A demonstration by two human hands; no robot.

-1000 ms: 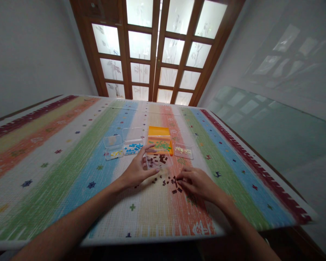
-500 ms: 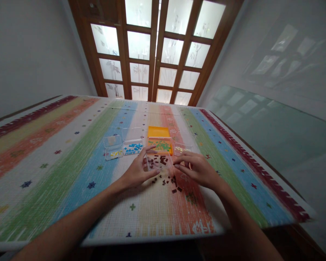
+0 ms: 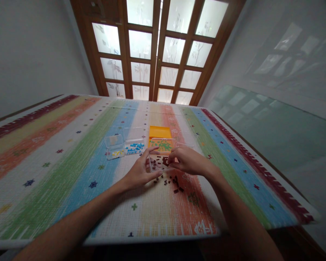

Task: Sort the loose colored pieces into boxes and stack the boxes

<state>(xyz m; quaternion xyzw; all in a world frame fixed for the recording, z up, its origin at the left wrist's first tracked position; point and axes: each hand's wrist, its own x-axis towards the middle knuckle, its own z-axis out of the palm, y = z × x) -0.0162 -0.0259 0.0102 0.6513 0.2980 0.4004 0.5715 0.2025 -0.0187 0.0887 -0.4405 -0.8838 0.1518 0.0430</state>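
A clear plastic box (image 3: 158, 169) with several dark brown pieces inside is near the middle of the table. My left hand (image 3: 141, 170) wraps round its left side, thumb at the near edge and fingers at the far edge. Over the box's right part is my right hand (image 3: 185, 159), its fingers closed together and pointing down at the brown pieces; whatever they hold is hidden. Several loose brown pieces (image 3: 176, 190) lie on the cloth just in front of the box.
Beyond the box stands an orange box (image 3: 160, 131) with green pieces (image 3: 165, 145). Clear boxes with blue pieces (image 3: 135, 146) and yellow pieces (image 3: 117, 153) sit to its left. Another clear box (image 3: 180, 144) is partly behind my right hand. A striped cloth (image 3: 78, 163) covers the table.
My right hand has moved left, from beside the clear box to over its right part. My left hand keeps its hold on the box. The view has shifted slightly.
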